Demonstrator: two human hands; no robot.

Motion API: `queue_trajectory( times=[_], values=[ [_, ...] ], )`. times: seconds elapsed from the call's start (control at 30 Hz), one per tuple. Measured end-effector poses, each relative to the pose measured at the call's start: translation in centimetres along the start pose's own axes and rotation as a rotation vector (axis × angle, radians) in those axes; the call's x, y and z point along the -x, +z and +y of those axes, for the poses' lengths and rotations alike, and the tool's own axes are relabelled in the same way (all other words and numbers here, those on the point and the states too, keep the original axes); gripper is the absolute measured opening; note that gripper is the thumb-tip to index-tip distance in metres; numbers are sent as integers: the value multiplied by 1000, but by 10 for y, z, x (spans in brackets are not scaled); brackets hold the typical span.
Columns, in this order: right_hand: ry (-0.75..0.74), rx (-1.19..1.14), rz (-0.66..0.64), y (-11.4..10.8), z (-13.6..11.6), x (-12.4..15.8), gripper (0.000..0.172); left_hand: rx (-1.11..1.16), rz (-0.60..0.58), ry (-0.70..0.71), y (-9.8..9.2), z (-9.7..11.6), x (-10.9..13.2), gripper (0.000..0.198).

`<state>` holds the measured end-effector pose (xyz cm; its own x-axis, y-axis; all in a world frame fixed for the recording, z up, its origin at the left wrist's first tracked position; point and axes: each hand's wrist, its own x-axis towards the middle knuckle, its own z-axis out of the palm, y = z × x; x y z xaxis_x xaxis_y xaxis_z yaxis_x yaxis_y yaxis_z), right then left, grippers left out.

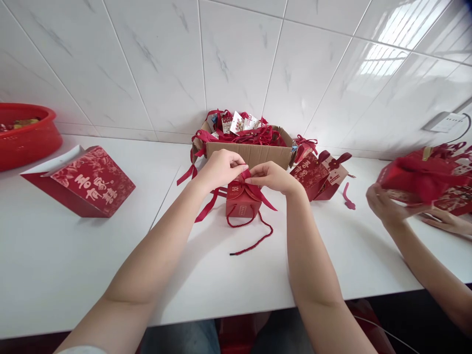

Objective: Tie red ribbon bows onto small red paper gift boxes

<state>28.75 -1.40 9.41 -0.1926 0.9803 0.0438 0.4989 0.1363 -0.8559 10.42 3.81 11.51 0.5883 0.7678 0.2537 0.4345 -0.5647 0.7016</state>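
A small red gift box (241, 204) stands upright on the white table, with a red cord handle (260, 238) trailing in front of it. On its top sits a red ribbon bow (241, 181) whose tails hang to either side. My left hand (226, 167) pinches the ribbon from the left, thumb and fingertips together. From the right, my right hand (271, 176) pinches the same ribbon between thumb and forefinger. The fingertips hide part of the knot.
Behind the gift box, a cardboard box (250, 153) holds ribbons and tags. A larger red box (94, 182) lies left, near a red basin (29, 137). More red boxes (319, 177) stand right. Further right, a co-worker's hand (389, 209) holds a red box (409, 182).
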Motion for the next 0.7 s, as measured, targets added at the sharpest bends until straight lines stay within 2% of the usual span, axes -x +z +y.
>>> queue_trajectory(
  times=[0.27, 0.5, 0.7],
  values=[
    [42, -98, 63, 3, 9, -6, 27, 5, 30, 55, 0, -3, -3, 13],
    [24, -287, 22, 5, 14, -11, 26, 20, 61, 72, 1, -3, -3, 11],
    [49, -336, 15, 6, 17, -14, 34, 29, 76, 76, 1, -6, -4, 10]
  ],
)
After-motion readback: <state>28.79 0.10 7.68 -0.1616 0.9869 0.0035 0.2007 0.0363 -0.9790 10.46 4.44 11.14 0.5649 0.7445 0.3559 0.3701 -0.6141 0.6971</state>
